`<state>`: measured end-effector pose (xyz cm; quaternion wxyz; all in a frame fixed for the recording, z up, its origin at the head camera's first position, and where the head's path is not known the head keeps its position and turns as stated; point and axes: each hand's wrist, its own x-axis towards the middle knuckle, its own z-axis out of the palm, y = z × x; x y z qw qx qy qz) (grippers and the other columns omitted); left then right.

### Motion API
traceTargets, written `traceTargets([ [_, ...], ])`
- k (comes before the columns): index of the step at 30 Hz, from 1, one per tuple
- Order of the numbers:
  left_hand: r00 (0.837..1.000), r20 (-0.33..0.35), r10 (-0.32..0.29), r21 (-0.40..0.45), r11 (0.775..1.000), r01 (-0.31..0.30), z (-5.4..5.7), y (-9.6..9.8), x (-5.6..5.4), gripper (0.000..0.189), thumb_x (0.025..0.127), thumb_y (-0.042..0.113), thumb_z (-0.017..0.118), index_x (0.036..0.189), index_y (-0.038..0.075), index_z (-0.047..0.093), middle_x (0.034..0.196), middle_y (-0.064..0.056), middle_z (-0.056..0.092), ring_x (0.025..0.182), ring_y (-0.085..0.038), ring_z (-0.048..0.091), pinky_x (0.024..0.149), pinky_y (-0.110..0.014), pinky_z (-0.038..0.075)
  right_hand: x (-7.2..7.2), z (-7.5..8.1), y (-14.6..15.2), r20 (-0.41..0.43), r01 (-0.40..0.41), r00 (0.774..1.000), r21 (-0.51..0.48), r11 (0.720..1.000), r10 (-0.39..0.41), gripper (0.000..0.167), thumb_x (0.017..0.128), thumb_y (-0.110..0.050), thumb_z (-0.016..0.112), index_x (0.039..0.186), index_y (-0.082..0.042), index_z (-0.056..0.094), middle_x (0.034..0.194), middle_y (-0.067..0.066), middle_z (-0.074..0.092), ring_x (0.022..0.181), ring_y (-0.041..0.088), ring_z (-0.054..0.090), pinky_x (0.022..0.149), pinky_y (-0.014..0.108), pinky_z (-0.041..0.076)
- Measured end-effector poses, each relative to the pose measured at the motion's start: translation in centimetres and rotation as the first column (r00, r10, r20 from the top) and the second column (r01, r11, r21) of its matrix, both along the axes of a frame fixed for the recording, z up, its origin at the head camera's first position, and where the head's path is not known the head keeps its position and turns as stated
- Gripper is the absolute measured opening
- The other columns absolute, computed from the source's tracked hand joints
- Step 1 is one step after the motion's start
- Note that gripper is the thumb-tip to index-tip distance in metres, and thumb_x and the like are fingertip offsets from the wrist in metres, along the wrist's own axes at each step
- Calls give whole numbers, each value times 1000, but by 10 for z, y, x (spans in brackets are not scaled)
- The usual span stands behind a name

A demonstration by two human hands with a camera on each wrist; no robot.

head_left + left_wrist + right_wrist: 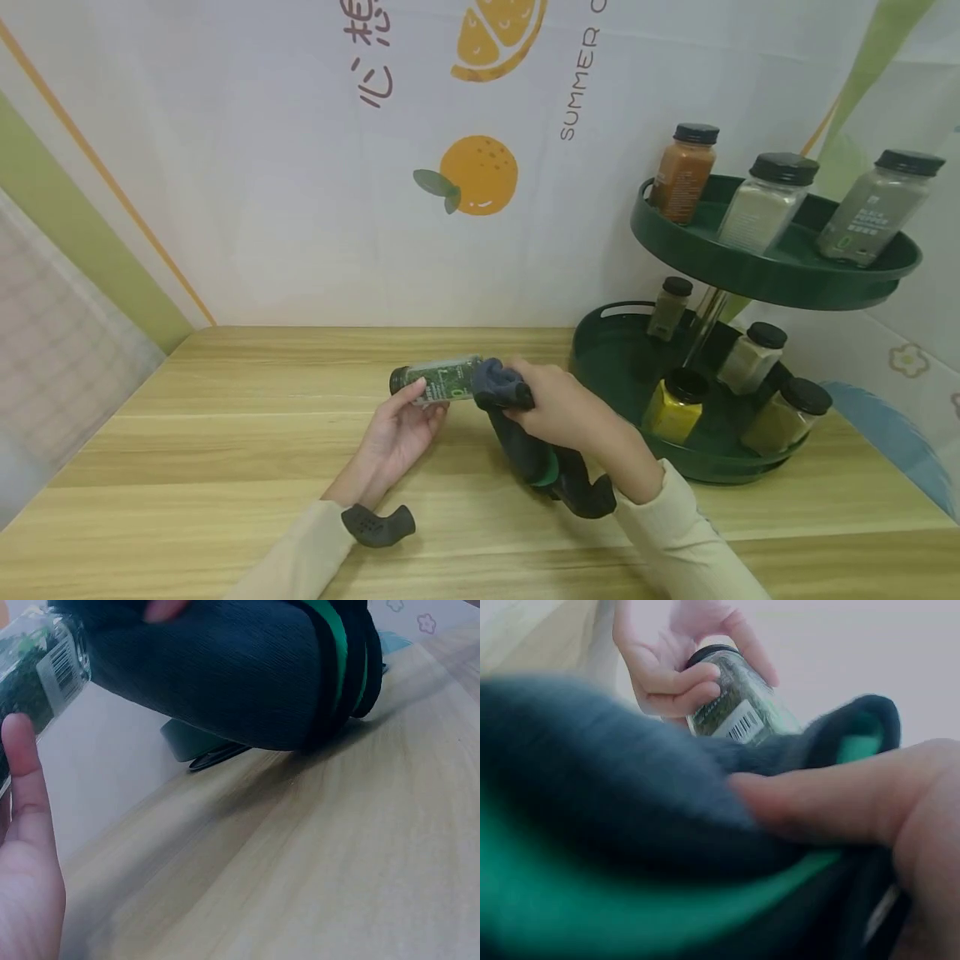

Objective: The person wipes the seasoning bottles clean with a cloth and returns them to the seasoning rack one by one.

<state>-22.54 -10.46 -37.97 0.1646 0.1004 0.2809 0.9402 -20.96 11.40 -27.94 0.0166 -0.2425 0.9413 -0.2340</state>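
Observation:
Tilted nearly sideways, a clear spice jar (pixel 447 379) of dried green flakes has its black lid to the left. My left hand (pixel 397 437) grips it from below near the lid; its thumb lies along the side in the left wrist view. My right hand (pixel 566 408) holds a dark blue cloth (pixel 501 383) with green edging against the jar's base end. Seen from the right wrist, the right thumb (pixel 817 795) presses on bunched cloth, which covers the jar's base. In the left wrist view the cloth (pixel 217 675) hangs in a thick fold beside the jar.
On the right stands a two-tier green rack (pixel 772 271). Its upper tray bears an orange-brown spice jar (pixel 684 175), a pale one (pixel 767 204) and a grey one (pixel 877 208). Several smaller jars, one yellow (pixel 672 408), stand below. A printed curtain (pixel 300 208) hangs behind the wooden table (pixel 225 433).

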Motion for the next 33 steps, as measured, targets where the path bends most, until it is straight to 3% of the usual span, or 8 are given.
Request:
traceTargets([
  [10,972,-41,230,-209,950,-233,12,-2,-4,14,91,12,45,100,21,50,102,8,50,95,-9,45,88,-23,36,1,-5,-3,-129,203,974,138,969,-185,43,80,-19,71,121,-14,58,104,8,59,88,27,61,76,43,51],
  [16,932,-174,317,-430,827,-361,30,-11,-4,34,83,7,54,114,21,52,115,9,50,114,-12,38,102,-32,26,-2,-17,-12,-140,289,950,45,956,-280,56,81,-33,71,124,-4,50,111,14,53,87,31,60,73,43,52],
  [21,919,-221,328,-572,720,-394,43,-14,-4,41,84,5,59,121,17,50,115,6,53,113,-13,42,102,-32,30,-1,-22,-18,52,95,994,73,993,-99,69,80,-36,71,133,-2,43,131,15,48,115,30,51,94,44,45],
  [24,900,-284,331,-671,601,-433,50,-15,-3,47,82,9,66,126,14,49,112,4,54,111,-15,45,99,-33,36,1,-22,-20,162,-77,986,172,982,49,71,81,-41,69,136,-4,43,135,12,49,124,26,47,101,42,41],
  [27,878,-380,291,-763,438,-475,56,-18,-3,55,80,17,71,129,15,49,114,2,51,109,-19,46,95,-38,40,1,-22,-19,221,-208,961,190,959,164,66,85,-40,65,136,-5,44,114,6,62,101,18,60,86,32,49],
  [28,877,-387,284,-777,412,-476,57,-18,-2,55,79,19,72,129,15,49,113,1,51,109,-20,46,95,-40,40,1,-21,-18,228,-232,955,164,959,192,62,87,-37,62,136,-4,44,105,4,64,91,15,61,79,29,50],
  [31,880,-375,291,-787,402,-468,60,-20,-2,55,79,21,72,129,14,49,108,1,51,108,-21,44,99,-43,36,-2,-19,-12,195,-225,958,71,972,208,47,92,-25,57,130,1,49,77,1,59,63,11,52,59,24,44],
  [33,888,-338,312,-783,431,-449,60,-20,-2,53,80,20,71,128,12,50,102,2,51,106,-20,44,102,-43,33,-5,-16,-6,111,-157,983,73,985,149,39,93,-21,55,126,1,53,80,2,60,66,12,54,62,26,46],
])
